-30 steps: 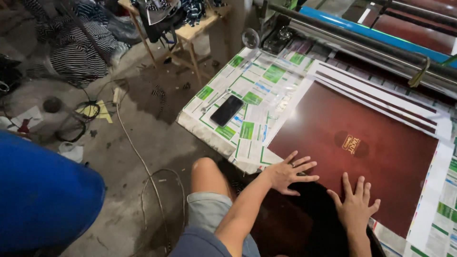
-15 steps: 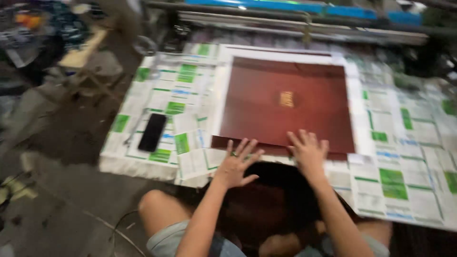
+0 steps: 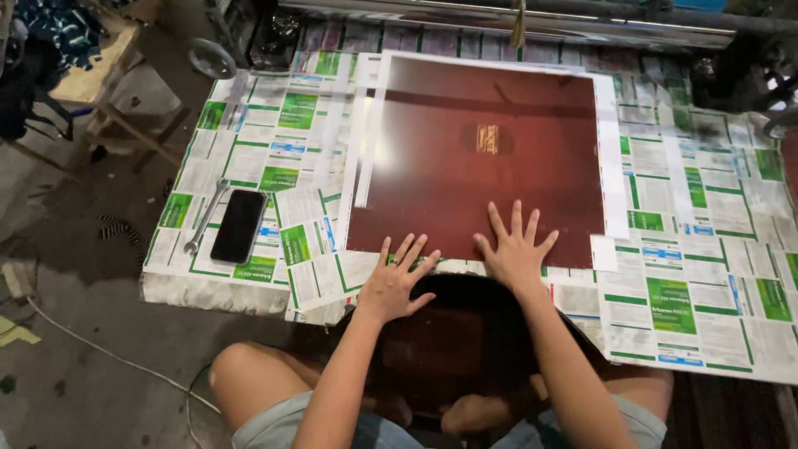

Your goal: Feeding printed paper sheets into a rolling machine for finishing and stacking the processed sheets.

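Both hands spread flat: left hand (image 3: 396, 283), right hand (image 3: 514, 252) on sheet (image 3: 482, 166) near edge; phone (image 3: 238, 225) at table (image 3: 208, 291) left edge.

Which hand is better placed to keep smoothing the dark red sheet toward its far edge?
Right, probably. The right hand lies flat, fully on the dark red sheet, while the left hand sits at its near edge, partly off it.

Single head-worn view, looking steeply down from close above the work table (image 3: 249, 287); machine roller (image 3: 499, 17) at twelve o'clock, knees at six, floor (image 3: 75, 333) toward eight.
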